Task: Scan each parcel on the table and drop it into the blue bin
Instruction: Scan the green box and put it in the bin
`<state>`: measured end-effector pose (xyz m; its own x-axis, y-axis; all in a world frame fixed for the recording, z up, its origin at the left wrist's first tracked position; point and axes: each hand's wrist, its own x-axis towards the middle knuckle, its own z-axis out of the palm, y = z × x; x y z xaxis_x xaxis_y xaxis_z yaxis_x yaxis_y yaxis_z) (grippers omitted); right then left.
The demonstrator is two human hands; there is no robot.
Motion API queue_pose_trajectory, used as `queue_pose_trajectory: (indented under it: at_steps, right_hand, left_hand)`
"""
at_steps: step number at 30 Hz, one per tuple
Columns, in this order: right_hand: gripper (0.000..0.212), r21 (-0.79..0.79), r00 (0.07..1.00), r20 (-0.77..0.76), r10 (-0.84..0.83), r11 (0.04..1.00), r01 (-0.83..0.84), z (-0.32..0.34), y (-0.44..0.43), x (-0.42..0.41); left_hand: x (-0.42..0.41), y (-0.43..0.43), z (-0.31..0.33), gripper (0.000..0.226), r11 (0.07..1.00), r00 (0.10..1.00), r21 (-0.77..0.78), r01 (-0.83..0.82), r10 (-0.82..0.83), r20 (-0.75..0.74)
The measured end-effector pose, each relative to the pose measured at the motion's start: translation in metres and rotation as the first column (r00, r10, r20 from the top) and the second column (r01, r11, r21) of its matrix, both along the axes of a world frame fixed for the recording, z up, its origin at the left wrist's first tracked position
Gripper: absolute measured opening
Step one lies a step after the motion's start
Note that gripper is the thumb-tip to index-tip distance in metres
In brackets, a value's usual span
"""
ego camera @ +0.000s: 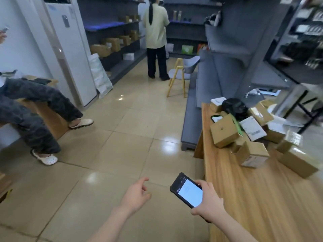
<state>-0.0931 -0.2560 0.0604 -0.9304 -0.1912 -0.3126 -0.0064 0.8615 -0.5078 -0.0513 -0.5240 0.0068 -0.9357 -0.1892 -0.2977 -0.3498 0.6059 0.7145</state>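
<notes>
A: Room to move?

B: Tiled floor (122, 137), a wide strip of bare tile between a seated person (29, 109) on the left and the table (262, 198) on the right. The table's long left edge runs from beside my right hand up to the foot of the grey shelving (227, 58). One chair (183, 70) stands at the aisle's far end. One standing person (156, 37) is beyond it, back turned. A white air conditioner (70, 49) stands against the left wall.

A: Hands?

B: Right hand (208, 201) grips the scanner (187, 192), fingers wrapped round its lower end, screen up. It hangs over the floor just beside the table edge. Left hand (136, 194) is released, fingers loosely bent, holding nothing, over the tiles.

A: Parcels?

B: The parcels (244, 133) are heaped on the table's far end, well apart from both hands, with bare wood between.

A: Any writing?

B: The scanner screen glows white, but its text is too small to read. White labels show on several cartons (all blurred, none legible).

A: Counts?

B: At least eight brown cartons, overlapping, so I cannot fix the total. One black bag (235, 106) sits at the back of the heap. One phone (216, 118) lies lit at the heap's left side. Two white clogs (46, 158) are on the seated person's feet.
</notes>
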Motion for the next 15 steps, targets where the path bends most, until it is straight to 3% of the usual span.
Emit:
queue_pose_trajectory:
  at_steps: [7,15]
  right_hand:
    - [0.092,0.017,0.970,0.001,-0.243,0.970,0.243,0.005,0.032,-0.076]
    - [0.096,-0.042,0.802,0.017,-0.598,0.800,0.598,0.020,0.050,-0.142]
  left_hand:
    - [-0.135,0.025,0.004,0.060,0.975,0.974,-0.016,0.223,-0.224,-0.036]
    - [-0.285,0.051,0.018,0.075,0.857,0.856,-0.037,0.513,-0.515,-0.056]
